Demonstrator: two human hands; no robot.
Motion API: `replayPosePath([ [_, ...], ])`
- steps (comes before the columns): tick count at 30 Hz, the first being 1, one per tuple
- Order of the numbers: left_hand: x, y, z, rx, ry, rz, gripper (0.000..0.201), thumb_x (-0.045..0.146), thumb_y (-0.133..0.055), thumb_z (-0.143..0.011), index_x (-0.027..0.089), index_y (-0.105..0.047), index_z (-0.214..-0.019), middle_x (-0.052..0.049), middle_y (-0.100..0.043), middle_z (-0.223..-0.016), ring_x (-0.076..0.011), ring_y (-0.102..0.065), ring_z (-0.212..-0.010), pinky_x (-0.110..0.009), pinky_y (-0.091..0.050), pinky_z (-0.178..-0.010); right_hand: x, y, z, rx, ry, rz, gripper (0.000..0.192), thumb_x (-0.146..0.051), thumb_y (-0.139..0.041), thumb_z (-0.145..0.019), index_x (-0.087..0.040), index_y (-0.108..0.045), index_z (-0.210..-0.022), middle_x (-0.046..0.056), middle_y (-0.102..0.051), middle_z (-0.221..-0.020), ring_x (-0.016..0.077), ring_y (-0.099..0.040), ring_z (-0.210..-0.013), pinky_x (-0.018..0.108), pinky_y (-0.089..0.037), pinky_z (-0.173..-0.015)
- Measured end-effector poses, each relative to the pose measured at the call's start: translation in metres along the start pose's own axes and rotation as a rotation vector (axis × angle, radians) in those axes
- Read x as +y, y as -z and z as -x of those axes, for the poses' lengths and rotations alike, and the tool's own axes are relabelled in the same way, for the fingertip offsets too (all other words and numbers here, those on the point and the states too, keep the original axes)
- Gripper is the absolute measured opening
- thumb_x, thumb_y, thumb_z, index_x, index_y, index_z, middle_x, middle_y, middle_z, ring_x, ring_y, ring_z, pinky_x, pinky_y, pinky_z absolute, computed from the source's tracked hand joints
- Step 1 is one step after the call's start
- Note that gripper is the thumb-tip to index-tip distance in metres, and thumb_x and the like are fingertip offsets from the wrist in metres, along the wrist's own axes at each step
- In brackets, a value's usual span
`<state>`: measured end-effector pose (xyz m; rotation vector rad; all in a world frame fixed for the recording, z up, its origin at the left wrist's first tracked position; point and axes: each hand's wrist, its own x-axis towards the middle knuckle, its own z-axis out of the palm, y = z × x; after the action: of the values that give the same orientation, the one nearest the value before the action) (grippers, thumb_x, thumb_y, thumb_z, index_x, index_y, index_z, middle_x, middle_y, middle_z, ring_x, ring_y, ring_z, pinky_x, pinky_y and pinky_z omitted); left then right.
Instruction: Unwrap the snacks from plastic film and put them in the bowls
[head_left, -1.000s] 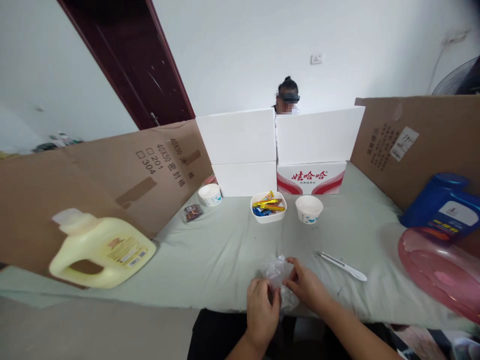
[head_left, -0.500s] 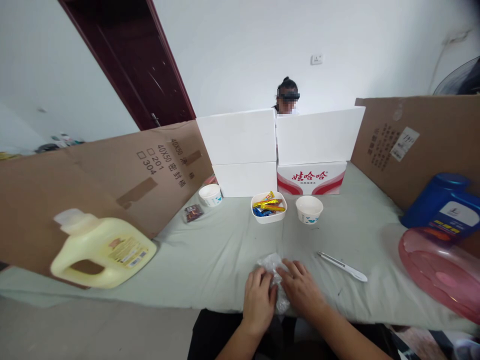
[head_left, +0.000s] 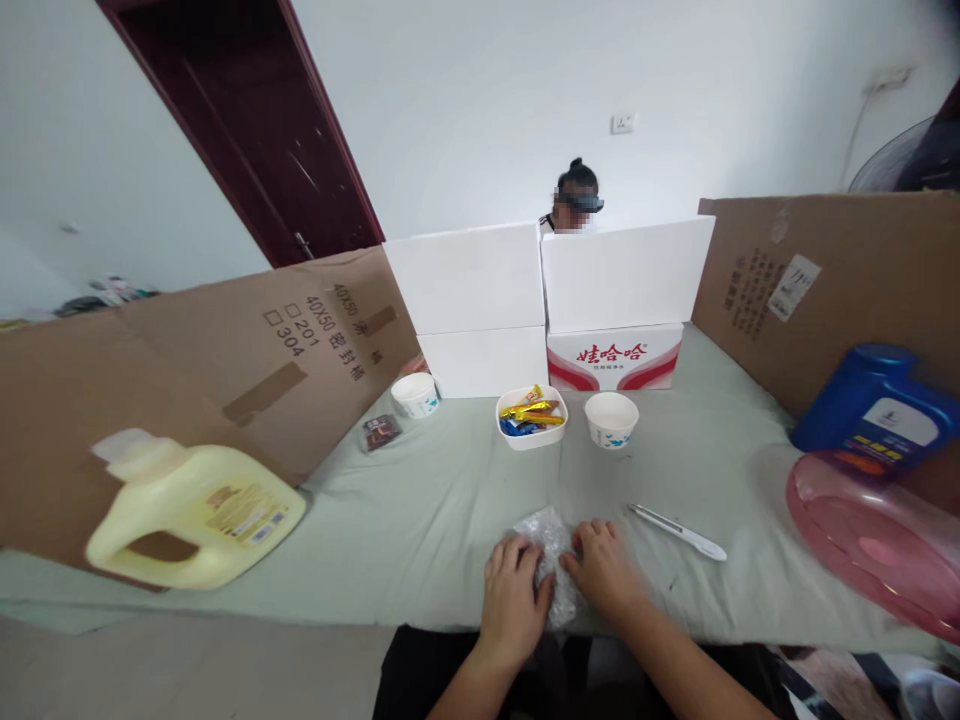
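Since 1 second ago the clear plastic bag [head_left: 551, 545] has come down onto the green cloth [head_left: 420, 510] at the near edge; left hand [head_left: 514, 597] and right hand [head_left: 604, 570] press it flat, palms down. White utility knife [head_left: 677, 531] lies just right.

Home room: door [head_left: 247, 120], wall socket [head_left: 622, 123], detergent jugs [head_left: 195, 515].

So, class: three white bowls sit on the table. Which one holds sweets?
The middle bowl, squarish, with gold and blue wrappers inside. The left bowl and right bowl are round and show none.
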<state>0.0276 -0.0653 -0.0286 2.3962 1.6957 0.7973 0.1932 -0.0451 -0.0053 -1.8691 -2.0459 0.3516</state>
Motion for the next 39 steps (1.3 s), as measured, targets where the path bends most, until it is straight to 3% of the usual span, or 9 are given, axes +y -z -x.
replayPosePath([
  [5,-0.004,0.0,-0.001,0.034,0.043,0.059,0.039,0.032,-0.058,-0.084,0.016,-0.06,-0.119,-0.015,-0.053,-0.126,-0.0317,-0.048,-0.118,-0.051,-0.042,-0.098,-0.002,-0.005,-0.002,-0.012,0.016,-0.157,0.009,-0.02,-0.054,-0.081,-0.018,-0.061,-0.077,0.008,-0.065,-0.086,0.0231,-0.057,-0.089,0.034,-0.039,-0.081],
  [8,-0.003,0.009,-0.006,0.038,-0.04,0.181,0.046,0.032,-0.059,-0.084,0.019,-0.054,-0.128,-0.014,-0.047,-0.138,-0.0331,-0.039,-0.13,-0.054,-0.035,-0.105,0.001,-0.007,0.0,-0.033,0.033,-0.515,0.008,-0.025,-0.049,-0.083,-0.022,-0.051,-0.076,0.002,-0.061,-0.073,0.0175,-0.057,-0.072,0.028,-0.041,-0.067],
  [12,0.004,0.025,-0.016,-0.028,-0.155,0.477,0.047,0.04,-0.063,-0.083,0.022,-0.056,-0.126,-0.012,-0.054,-0.131,-0.0324,-0.038,-0.132,-0.053,-0.03,-0.108,0.004,0.001,0.007,-0.063,0.048,-1.045,0.018,-0.038,-0.055,-0.079,-0.025,-0.045,-0.084,-0.003,-0.058,-0.068,0.0164,-0.057,-0.064,0.027,-0.042,-0.06],
  [16,0.011,0.026,-0.024,0.026,0.16,0.813,0.059,0.055,-0.066,-0.077,0.02,-0.057,-0.123,-0.014,-0.052,-0.128,-0.0319,-0.048,-0.121,-0.045,-0.04,-0.099,0.005,0.016,0.017,-0.073,0.056,-1.255,0.053,-0.038,-0.06,-0.079,-0.024,-0.037,-0.124,-0.003,-0.062,-0.072,0.0178,-0.061,-0.069,0.031,-0.047,-0.068],
  [20,0.019,0.016,-0.024,-0.106,0.501,1.212,0.092,0.056,-0.075,-0.067,0.018,-0.034,-0.141,-0.009,-0.063,-0.098,-0.0228,-0.062,-0.087,-0.034,-0.047,-0.078,0.006,0.022,0.025,-0.057,0.095,-1.227,0.072,-0.033,-0.057,-0.081,-0.026,-0.024,-0.144,-0.003,-0.06,-0.074,0.0156,-0.058,-0.065,0.029,-0.047,-0.062],
  [25,0.029,0.017,-0.021,-0.031,0.455,1.372,0.092,0.042,-0.076,-0.073,0.021,-0.023,-0.145,0.003,-0.06,-0.072,-0.0132,-0.057,-0.067,-0.025,-0.043,-0.068,0.011,0.018,0.027,-0.018,0.184,-1.029,0.037,-0.034,-0.056,-0.082,-0.027,-0.062,-0.118,0.003,-0.067,-0.092,0.0163,-0.062,-0.074,0.031,-0.051,-0.068],
  [30,0.031,0.029,-0.023,-0.092,0.361,1.318,0.071,0.04,-0.069,-0.079,0.019,-0.038,-0.139,-0.001,-0.063,-0.081,-0.0146,-0.058,-0.074,-0.026,-0.044,-0.072,0.017,0.022,0.028,0.022,0.167,-0.867,0.035,-0.035,-0.06,-0.081,-0.025,-0.065,-0.115,0.008,-0.069,-0.11,0.0194,-0.066,-0.083,0.034,-0.054,-0.074],
  [35,0.033,0.037,-0.025,-0.109,0.256,1.02,0.031,0.026,-0.069,-0.073,0.017,-0.067,-0.103,-0.005,-0.064,-0.094,-0.0163,-0.059,-0.081,-0.026,-0.046,-0.073,0.024,0.022,0.03,0.172,0.241,-0.641,0.033,-0.027,-0.059,-0.083,-0.026,-0.064,-0.116,0.006,-0.071,-0.103,0.0208,-0.066,-0.09,0.035,-0.054,-0.081],
  [39,0.036,0.039,-0.024,-0.037,0.12,0.752,0.032,0.013,-0.06,-0.073,0.02,-0.067,-0.104,-0.002,-0.062,-0.086,-0.0146,-0.056,-0.073,-0.027,-0.047,-0.071,0.025,0.022,0.031,0.303,0.328,-0.506,0.025,-0.023,-0.056,-0.087,-0.025,-0.065,-0.11,0.005,-0.07,-0.091,0.0196,-0.065,-0.084,0.032,-0.052,-0.076],
])
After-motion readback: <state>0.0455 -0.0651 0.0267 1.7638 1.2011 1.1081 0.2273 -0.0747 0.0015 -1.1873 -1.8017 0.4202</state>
